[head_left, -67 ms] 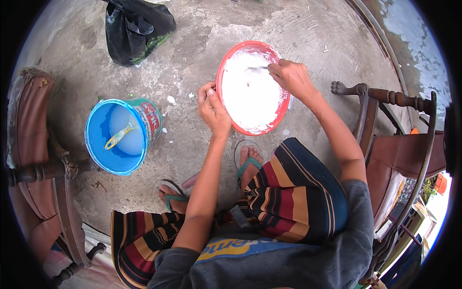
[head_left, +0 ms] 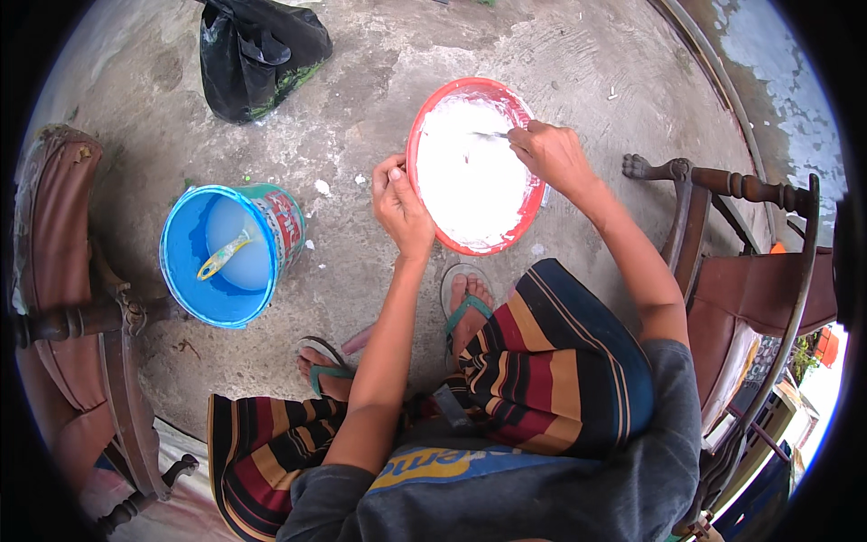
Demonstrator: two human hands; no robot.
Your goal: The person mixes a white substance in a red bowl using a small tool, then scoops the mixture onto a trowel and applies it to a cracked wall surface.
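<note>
A red basin [head_left: 417, 135] holds a bright white paste [head_left: 470, 194], with smears of it up the inner wall. My left hand [head_left: 402, 210] grips the basin's left rim, thumb up along the side and fingers partly hidden beneath. At the far right of the rim, my right hand [head_left: 553, 154] is closed round a thin metal tool with a dark shaft [head_left: 490, 135]. The tool's tip reaches into the white paste, so I cannot tell whether it is a spoon or a blade.
Left of the basin stands a blue bucket [head_left: 172, 271] with cloudy liquid and a yellow-handled brush [head_left: 221, 256]. A black plastic bag [head_left: 257, 68] lies at the far left. Wooden chairs flank me, one left [head_left: 68, 208], one right [head_left: 754, 285]. White spots dot the concrete floor [head_left: 361, 99].
My right hand has shifted slightly nearer to me, carrying the metal tool through the paste. My left hand and the basin have hardly moved.
</note>
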